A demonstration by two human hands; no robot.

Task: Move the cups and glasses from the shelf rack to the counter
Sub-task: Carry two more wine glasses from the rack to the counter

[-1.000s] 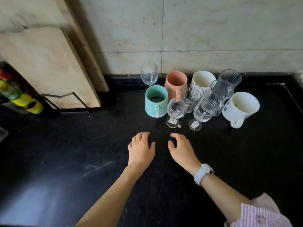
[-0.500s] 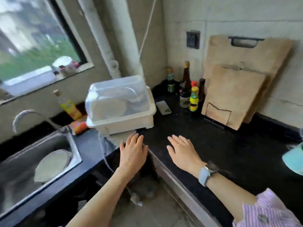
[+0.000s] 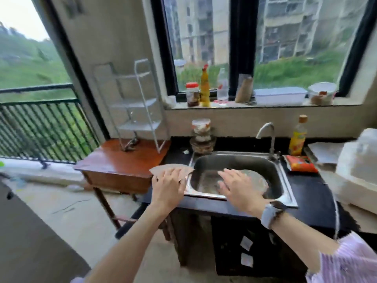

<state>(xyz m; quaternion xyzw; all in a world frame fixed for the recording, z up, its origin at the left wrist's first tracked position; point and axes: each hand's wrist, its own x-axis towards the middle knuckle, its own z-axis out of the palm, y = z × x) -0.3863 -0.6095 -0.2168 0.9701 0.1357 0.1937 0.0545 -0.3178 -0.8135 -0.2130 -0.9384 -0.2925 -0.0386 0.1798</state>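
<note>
A white wire shelf rack [image 3: 135, 107] with three tiers stands on a small wooden table [image 3: 120, 162] left of the sink. A clear glass [image 3: 133, 118] seems to stand on its lowest tier, blurred. My left hand [image 3: 168, 185] hovers open, palm down, over the counter's left end. My right hand [image 3: 237, 185], a watch on its wrist, hovers open over the steel sink [image 3: 234, 174]. Both hands hold nothing. The cups and glasses on the counter are out of view.
A tap [image 3: 267, 135] and a yellow bottle [image 3: 297, 137] stand behind the sink; stacked bowls [image 3: 202, 137] sit at its left corner. A white dish box [image 3: 359, 170] is at far right. Bottles and jars line the window sill [image 3: 204, 88]. A railing [image 3: 40, 123] lies at left.
My view has swung left from the grouped cups and glasses, past the cutting boards and dish box, to the sink and shelf rack. Both hands stayed open and empty.
</note>
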